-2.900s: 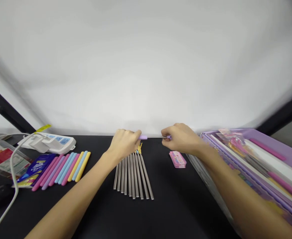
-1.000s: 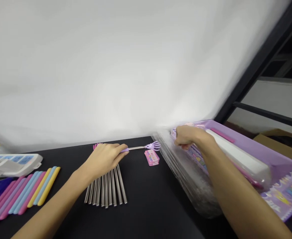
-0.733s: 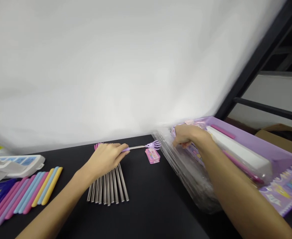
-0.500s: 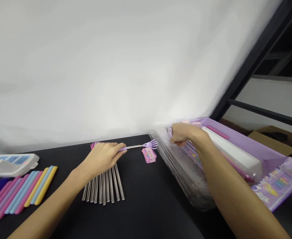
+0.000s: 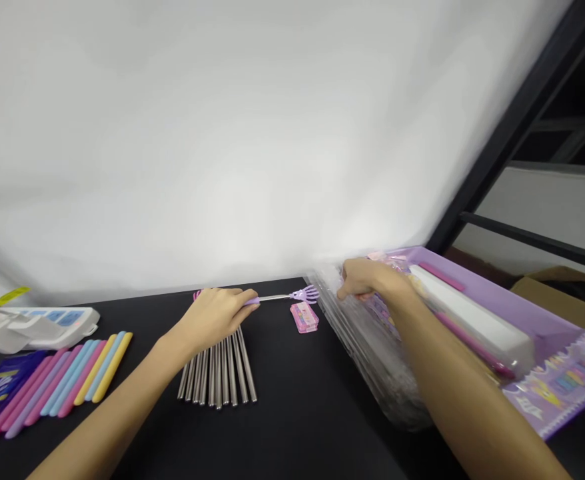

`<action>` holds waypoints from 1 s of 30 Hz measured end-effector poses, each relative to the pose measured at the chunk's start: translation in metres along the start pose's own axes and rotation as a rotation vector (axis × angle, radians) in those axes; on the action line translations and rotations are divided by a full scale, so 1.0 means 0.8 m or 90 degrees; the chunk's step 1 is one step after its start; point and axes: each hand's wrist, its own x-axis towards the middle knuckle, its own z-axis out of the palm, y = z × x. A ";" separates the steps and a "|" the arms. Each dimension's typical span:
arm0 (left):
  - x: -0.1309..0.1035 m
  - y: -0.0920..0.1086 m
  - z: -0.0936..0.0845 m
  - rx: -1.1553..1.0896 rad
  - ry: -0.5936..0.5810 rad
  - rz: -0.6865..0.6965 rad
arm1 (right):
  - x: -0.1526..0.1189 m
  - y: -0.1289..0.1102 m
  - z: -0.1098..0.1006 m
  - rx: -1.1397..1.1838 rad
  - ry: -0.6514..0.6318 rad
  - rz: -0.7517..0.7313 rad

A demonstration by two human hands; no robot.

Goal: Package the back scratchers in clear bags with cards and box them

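Observation:
My left hand (image 5: 225, 313) is closed on the lilac handle of a back scratcher (image 5: 275, 297). Its metal rod points right and ends in a small purple hand. Under my left hand lies a fan of metal rods (image 5: 217, 380), with pink finger-shaped tips showing just behind the hand. My right hand (image 5: 360, 279) is pinched at the far end of a stack of clear plastic bags (image 5: 372, 360); its fingertips are partly hidden. Between the hands sits a small pile of pink cards (image 5: 304, 317), close to the scratcher's purple end.
Pastel sticks (image 5: 77, 373) lie in a row at left, beside a dark blue packet (image 5: 2, 387) and a white device with blue keys (image 5: 62, 323). At right, a lilac box (image 5: 537, 313) holds a white block (image 5: 472, 317) and packaged items. Behind stands a white wall (image 5: 252, 147).
The view has shifted slightly, so the table things appear a little further right. My left hand keeps its hold on the back scratcher, and my right hand stays at the far end of the bags.

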 end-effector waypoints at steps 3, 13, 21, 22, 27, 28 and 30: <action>0.000 -0.001 0.000 0.006 0.017 0.010 | 0.003 -0.004 0.006 -0.001 -0.015 0.022; -0.002 0.008 -0.010 -0.011 0.029 0.026 | 0.000 0.000 0.002 0.016 -0.018 0.003; -0.007 0.009 -0.015 -0.014 0.042 0.023 | -0.001 -0.008 0.007 0.007 -0.006 0.010; -0.007 0.009 -0.016 -0.013 0.038 0.020 | -0.001 -0.009 0.008 0.000 -0.009 0.014; -0.006 0.011 -0.017 -0.012 0.025 0.014 | 0.000 -0.009 0.010 -0.034 -0.020 0.016; -0.005 0.011 -0.017 -0.014 0.027 0.017 | 0.001 -0.008 0.010 -0.040 -0.017 0.013; -0.005 0.011 -0.016 -0.019 0.027 0.026 | 0.002 -0.007 0.008 -0.044 -0.009 0.004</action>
